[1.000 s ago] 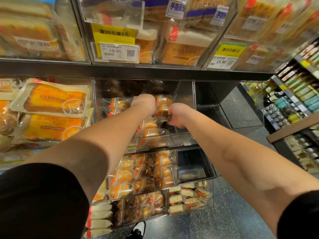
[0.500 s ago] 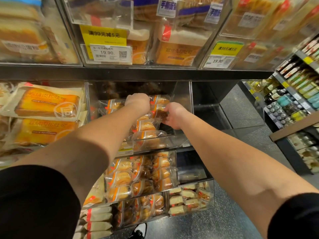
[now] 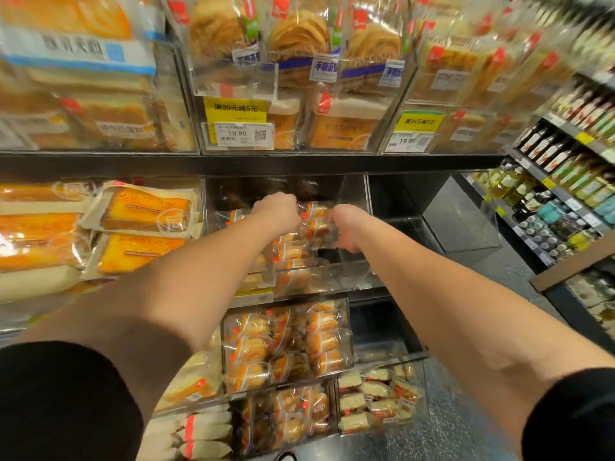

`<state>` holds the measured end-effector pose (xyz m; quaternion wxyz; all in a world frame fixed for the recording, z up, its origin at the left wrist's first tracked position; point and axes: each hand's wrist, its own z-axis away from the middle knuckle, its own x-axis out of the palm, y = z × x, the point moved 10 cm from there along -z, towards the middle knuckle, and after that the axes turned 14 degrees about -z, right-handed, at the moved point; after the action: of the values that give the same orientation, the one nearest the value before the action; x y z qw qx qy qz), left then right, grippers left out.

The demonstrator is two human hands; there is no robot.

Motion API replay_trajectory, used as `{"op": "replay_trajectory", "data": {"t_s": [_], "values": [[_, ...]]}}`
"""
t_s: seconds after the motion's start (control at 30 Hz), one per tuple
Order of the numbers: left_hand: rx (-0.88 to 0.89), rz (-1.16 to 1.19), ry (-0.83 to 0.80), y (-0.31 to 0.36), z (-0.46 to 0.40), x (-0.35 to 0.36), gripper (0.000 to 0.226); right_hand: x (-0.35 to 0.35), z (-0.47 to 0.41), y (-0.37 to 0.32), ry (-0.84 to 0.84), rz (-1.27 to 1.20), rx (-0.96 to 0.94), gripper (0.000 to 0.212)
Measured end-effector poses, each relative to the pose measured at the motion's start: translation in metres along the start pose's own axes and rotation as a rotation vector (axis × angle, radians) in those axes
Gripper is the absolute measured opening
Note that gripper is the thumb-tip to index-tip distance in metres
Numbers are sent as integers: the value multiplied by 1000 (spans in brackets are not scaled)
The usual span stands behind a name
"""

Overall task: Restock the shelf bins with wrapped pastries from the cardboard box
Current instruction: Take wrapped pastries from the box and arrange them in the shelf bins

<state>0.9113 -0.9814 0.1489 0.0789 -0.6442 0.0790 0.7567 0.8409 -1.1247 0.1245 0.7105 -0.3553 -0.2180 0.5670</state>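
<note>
**Settling pastries into the middle bin**

The wrapped pastries (image 3: 293, 251) lie heaped in the clear shelf bin (image 3: 352, 277) on the middle tier, piled toward its left and back. The left hand (image 3: 276, 209) rests knuckles-up on the heap; its fingers curl down out of sight, so I cannot tell what they grip. The right hand (image 3: 346, 227) pinches a wrapper at the pile's right edge. The cardboard box is not in view.

This looks like the placing step. Next, likely let go and square the packs. The full lower bin (image 3: 286, 344) sits just below, bagged toast (image 3: 146, 214) beside.
</note>
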Motion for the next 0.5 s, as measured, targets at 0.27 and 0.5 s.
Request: {"op": "replay_trajectory", "data": {"t_s": [0.27,0.5], "values": [[81,266,118,-52,146,-63,19,23,119,-20,47,435,-389,41],[-80,367,105,-195,335,-28,19,147,260,61,-178,861,-621,43]]}}
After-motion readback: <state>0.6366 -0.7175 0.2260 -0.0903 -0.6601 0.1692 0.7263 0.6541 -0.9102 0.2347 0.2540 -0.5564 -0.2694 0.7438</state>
